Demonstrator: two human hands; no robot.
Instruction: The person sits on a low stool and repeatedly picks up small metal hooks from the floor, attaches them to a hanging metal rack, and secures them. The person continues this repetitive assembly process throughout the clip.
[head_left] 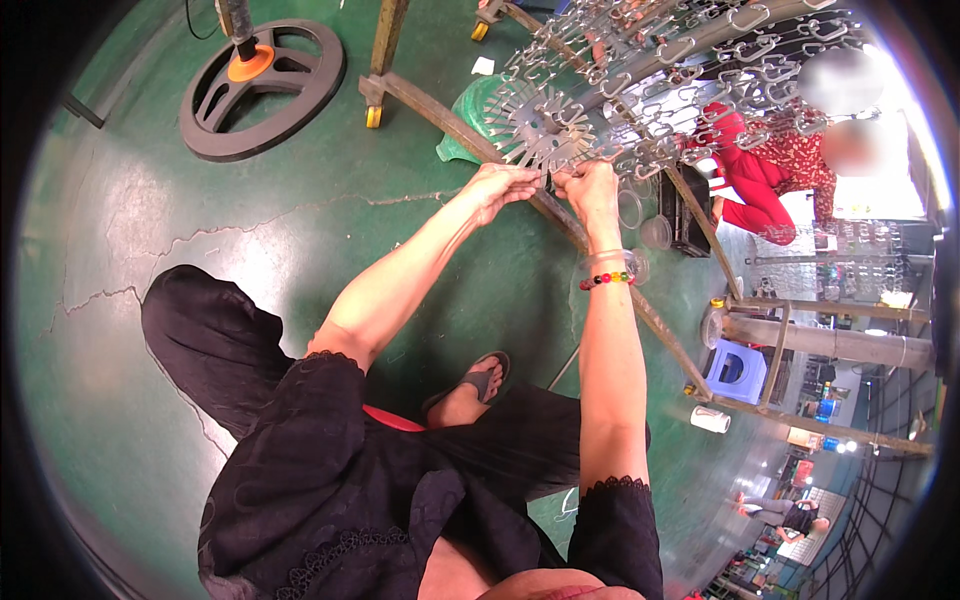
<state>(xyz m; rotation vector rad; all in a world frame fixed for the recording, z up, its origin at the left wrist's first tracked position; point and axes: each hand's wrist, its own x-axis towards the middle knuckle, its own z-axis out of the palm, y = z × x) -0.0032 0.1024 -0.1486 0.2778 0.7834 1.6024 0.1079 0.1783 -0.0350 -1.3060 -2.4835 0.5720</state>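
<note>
My left hand and my right hand meet at a round cluster of flat grey metal prongs that fan outward. Thumb and fingers of both hands are pinched together close to its lower edge, a short gap apart. What sits in either pinch is too small to make out. To the right of the cluster hang many chains of shiny metal clips, the closest ones near my right fingers. A rusty metal frame bar passes slantwise behind my hands.
Beside the frame lies a green plastic bag. Clear plastic tubs and a black crate stand right of my right hand. Farther right are a person in red and a blue stool. A round black base stands at upper left.
</note>
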